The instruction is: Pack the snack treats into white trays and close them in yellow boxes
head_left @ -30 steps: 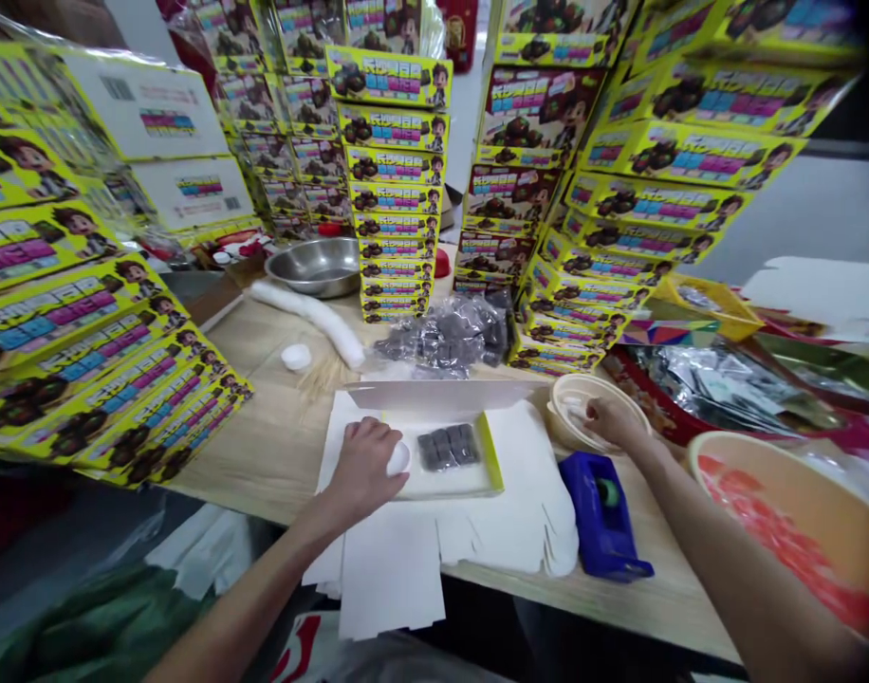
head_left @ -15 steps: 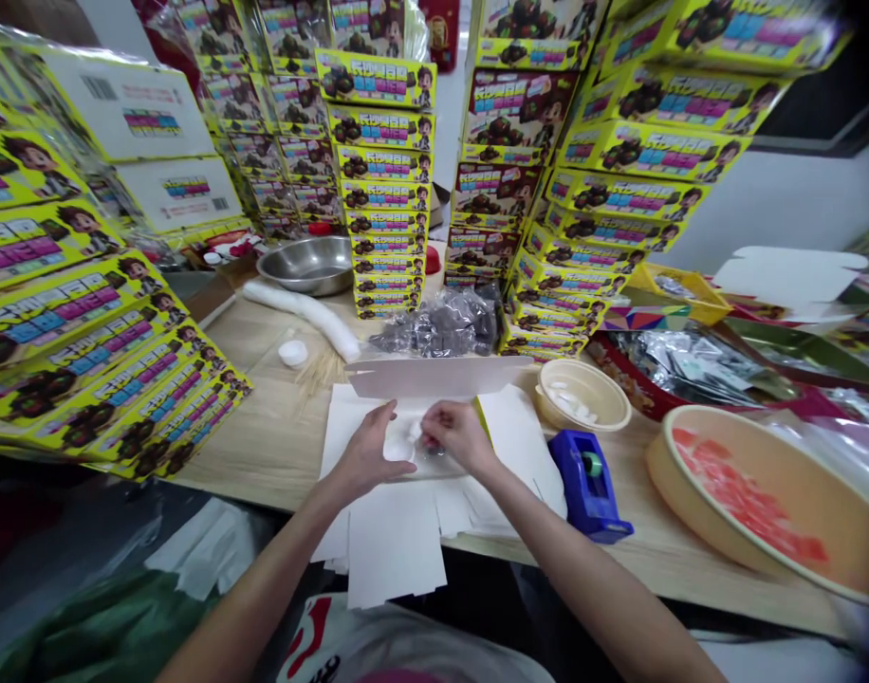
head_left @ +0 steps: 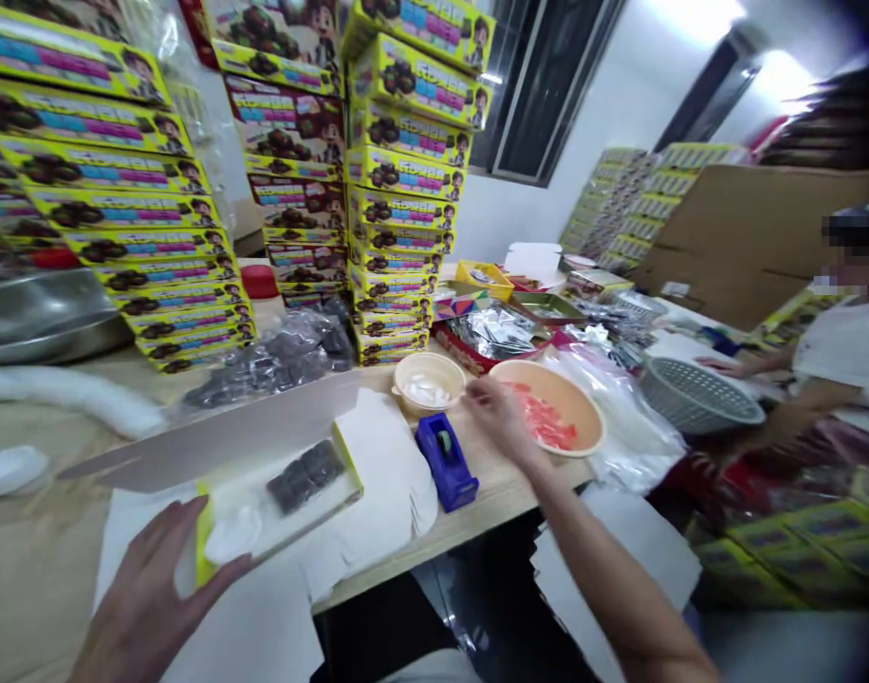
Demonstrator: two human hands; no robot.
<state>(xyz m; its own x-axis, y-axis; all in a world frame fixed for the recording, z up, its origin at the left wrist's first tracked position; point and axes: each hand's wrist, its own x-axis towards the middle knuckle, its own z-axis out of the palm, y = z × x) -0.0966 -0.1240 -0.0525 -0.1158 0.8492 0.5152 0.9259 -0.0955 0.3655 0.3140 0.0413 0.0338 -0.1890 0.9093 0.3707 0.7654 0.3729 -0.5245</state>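
Box [head_left: 348,462] open on white card [head_left: 388,455], liable to skew if nudged by left hand [head_left: 150,588] spread around its left end, with right hand [head_left: 502,417] near bowl [head_left: 430,364], grip too blurred to tell.

A pale wood-grain table [head_left: 506,489] carries stacked yellow printed cardboard boxes [head_left: 406,218], dark packets in clear plastic [head_left: 285,356], a shallow round steel bowl [head_left: 50,327], a long white roll [head_left: 71,394], flat white card sheets [head_left: 384,465], a blue plastic tape dispenser [head_left: 449,479], a round cream plastic bowl [head_left: 412,406] and a wider peach plastic basin [head_left: 581,403].
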